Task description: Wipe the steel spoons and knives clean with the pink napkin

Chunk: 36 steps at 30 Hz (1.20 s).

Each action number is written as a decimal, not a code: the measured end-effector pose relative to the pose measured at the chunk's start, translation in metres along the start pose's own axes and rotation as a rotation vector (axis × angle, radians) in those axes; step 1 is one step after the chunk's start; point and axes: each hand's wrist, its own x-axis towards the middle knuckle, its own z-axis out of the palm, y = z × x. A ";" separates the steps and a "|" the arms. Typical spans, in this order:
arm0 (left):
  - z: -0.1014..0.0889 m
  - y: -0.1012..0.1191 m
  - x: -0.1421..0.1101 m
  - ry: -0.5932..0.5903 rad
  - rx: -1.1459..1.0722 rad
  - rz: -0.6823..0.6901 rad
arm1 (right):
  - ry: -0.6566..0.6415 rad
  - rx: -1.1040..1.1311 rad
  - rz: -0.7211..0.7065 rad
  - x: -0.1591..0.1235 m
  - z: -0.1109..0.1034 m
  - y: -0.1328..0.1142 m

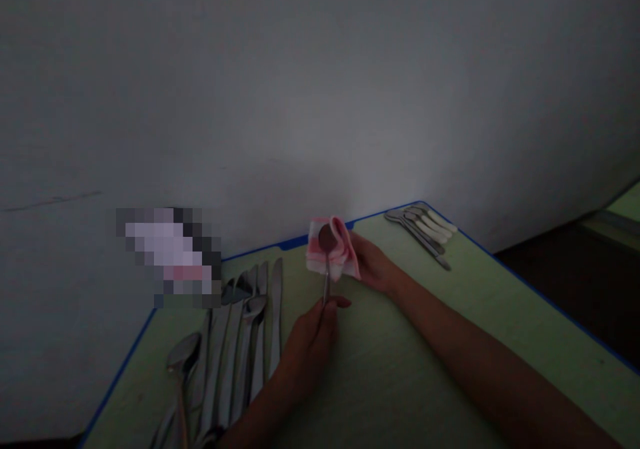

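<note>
My left hand (pixel 313 342) grips a metal spoon (pixel 327 239) by its handle, the bowl pointing up and away from me. Behind the bowl, a pink and white cloth (pixel 345 252) is held by my right hand (pixel 369 262), with part of it folded beside the spoon's bowl. Most of the right fingers are hidden by the cloth. Left of my left arm lies a group of metal cutlery: several knives (pixel 277 315), some spoons (pixel 255 305) and a large serving spoon (pixel 184 352).
More cutlery, some with white handles (pixel 435 229), lies at the table's far right corner. The green table (pixel 380 382) has a blue edge and stands against a grey wall (pixel 320 89). A blurred-out object (pixel 167 245) stands at the far left.
</note>
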 end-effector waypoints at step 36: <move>-0.003 -0.005 0.000 -0.088 -0.042 0.005 | 0.160 0.018 0.021 0.001 0.001 0.013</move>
